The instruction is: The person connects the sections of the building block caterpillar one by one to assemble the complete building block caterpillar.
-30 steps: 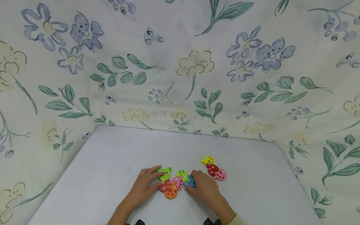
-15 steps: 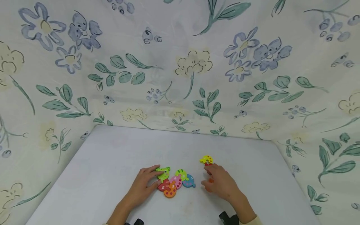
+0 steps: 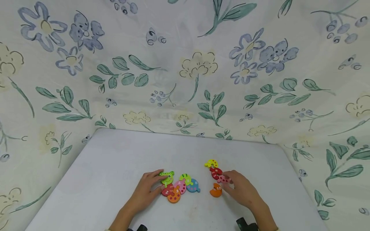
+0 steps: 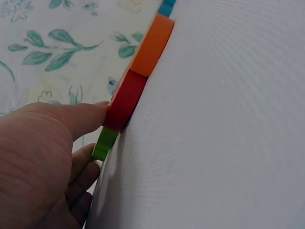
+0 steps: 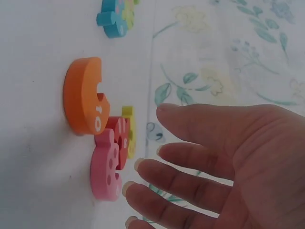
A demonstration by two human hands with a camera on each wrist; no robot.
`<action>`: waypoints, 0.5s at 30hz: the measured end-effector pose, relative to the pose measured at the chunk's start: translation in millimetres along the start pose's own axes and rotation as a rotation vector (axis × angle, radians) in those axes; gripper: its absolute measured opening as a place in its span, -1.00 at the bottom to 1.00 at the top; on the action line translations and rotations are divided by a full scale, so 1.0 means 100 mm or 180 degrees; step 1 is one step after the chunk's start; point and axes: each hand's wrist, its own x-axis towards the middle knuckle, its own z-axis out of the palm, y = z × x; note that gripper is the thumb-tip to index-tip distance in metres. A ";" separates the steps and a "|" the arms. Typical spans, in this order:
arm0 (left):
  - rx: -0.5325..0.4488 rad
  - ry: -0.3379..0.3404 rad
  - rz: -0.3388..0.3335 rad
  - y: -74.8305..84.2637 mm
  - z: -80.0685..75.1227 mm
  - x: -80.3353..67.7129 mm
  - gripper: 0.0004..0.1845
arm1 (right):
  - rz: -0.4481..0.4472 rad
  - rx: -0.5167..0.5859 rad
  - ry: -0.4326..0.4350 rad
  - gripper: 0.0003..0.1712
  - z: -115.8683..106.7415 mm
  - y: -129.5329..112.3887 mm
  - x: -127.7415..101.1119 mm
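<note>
My left hand (image 3: 148,186) holds the left end of a joined caterpillar puzzle, its thumb against the red piece marked 2 (image 3: 167,191) and fingers at the green head piece (image 3: 168,178). The chain continues through an orange piece marked 3 (image 3: 174,196), a pink piece (image 3: 180,186), a light green piece (image 3: 185,178) and a blue piece (image 3: 193,186). My right hand (image 3: 242,189) has its fingers spread beside a loose pink spotted piece (image 5: 106,171), with nothing gripped. Near it lies an orange piece marked 10 (image 5: 85,98).
Beyond the pink piece lie a red piece marked 8 (image 3: 215,173) and a yellow spotted piece (image 3: 212,163), close together. The white table (image 3: 133,150) meets a flowered cloth backdrop (image 3: 170,80) at its far edge.
My right hand has left the blue piece and moved right, over the loose pieces, to the pink one. The orange piece marked 10 is now uncovered. The left hand stays at the green head.
</note>
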 end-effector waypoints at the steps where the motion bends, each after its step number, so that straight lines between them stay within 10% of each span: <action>1: -0.0002 -0.0002 0.0003 0.00 0.00 0.00 -0.56 | 0.0003 -0.0005 0.0008 -0.51 0.00 0.01 0.00; 15: -0.0025 0.0010 0.0031 0.01 0.00 0.00 -0.56 | -0.0278 -0.0735 0.0106 -0.15 -0.06 0.22 0.21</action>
